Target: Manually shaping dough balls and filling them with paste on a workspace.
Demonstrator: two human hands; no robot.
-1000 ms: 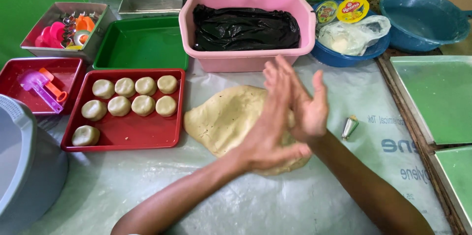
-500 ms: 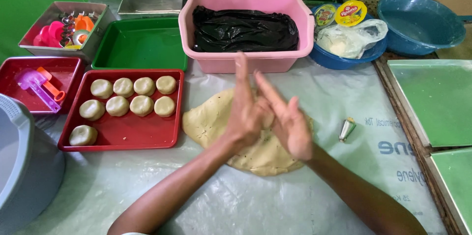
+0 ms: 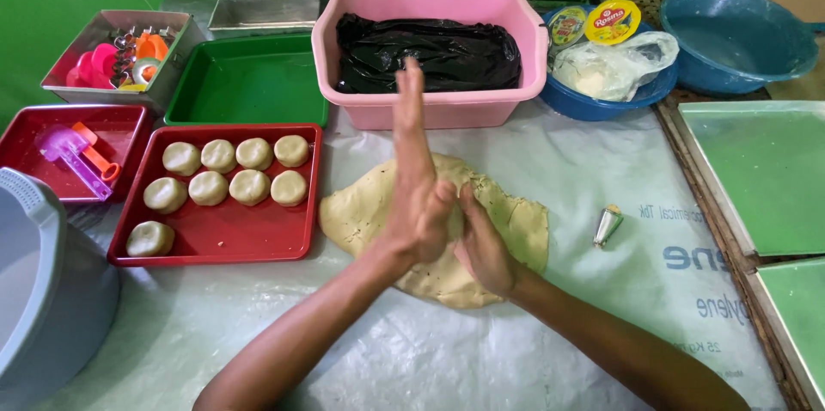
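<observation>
The left hand (image 3: 418, 196) and right hand (image 3: 481, 243) press palm to palm, fingers flat; whether anything sits between them cannot be told. The flattened dough (image 3: 365, 209) lies directly beneath them on the plastic sheet (image 3: 559, 162), and the red tray (image 3: 215, 243) of dough balls (image 3: 249, 187) lies beside the left hand.

We see our left hand (image 3: 414, 205) and right hand (image 3: 481, 243) bare, no rings, gloves or watch on them, and both forearms uncovered, with no sleeve reaching into view.
</observation>
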